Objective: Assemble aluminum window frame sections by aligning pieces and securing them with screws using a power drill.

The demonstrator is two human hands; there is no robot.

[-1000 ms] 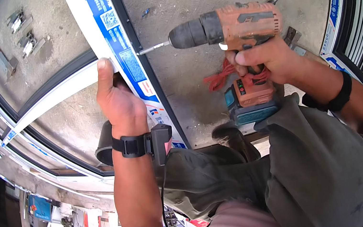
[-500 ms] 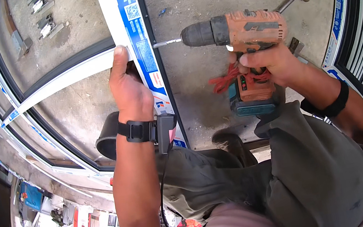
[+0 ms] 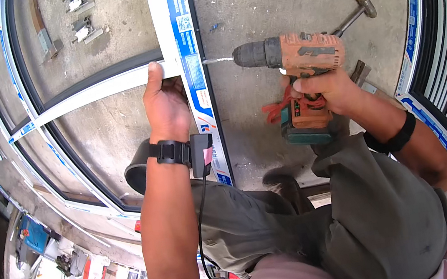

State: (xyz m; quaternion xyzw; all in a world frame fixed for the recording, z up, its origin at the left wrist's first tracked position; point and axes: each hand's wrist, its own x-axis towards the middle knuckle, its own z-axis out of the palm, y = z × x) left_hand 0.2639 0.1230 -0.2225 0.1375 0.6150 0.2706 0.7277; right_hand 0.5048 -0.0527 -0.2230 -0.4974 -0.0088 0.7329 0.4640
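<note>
My right hand [image 3: 325, 90] grips an orange and black cordless drill [image 3: 310, 53] by its handle, with a red cord bunched around it. The drill's thin bit [image 3: 218, 60] points left, its tip at the dark outer edge of a white window-frame bar [image 3: 164, 21] covered partly by blue and white film. Opposite the bit, my left hand [image 3: 167, 110] is closed around the joint where a white crossbar [image 3: 102, 94] meets that bar. Its thumb lies along the crossbar; the other fingers are partly hidden behind the frame. A strap with a small grey box [image 3: 202, 154] sits on my left wrist.
A hammer [image 3: 365, 5] lies on the concrete floor beyond the drill. Metal brackets [image 3: 85, 29] and a wooden-handled tool [image 3: 42, 34] lie inside the frame opening. A dark round tub [image 3: 138, 169] stands by my left forearm. More filmed frames [image 3: 410, 41] stand at right.
The whole view has shifted, so the frame and left hand appear farther right. The drill has come slightly nearer the bar, with less bit showing. Both hands keep their grips.
</note>
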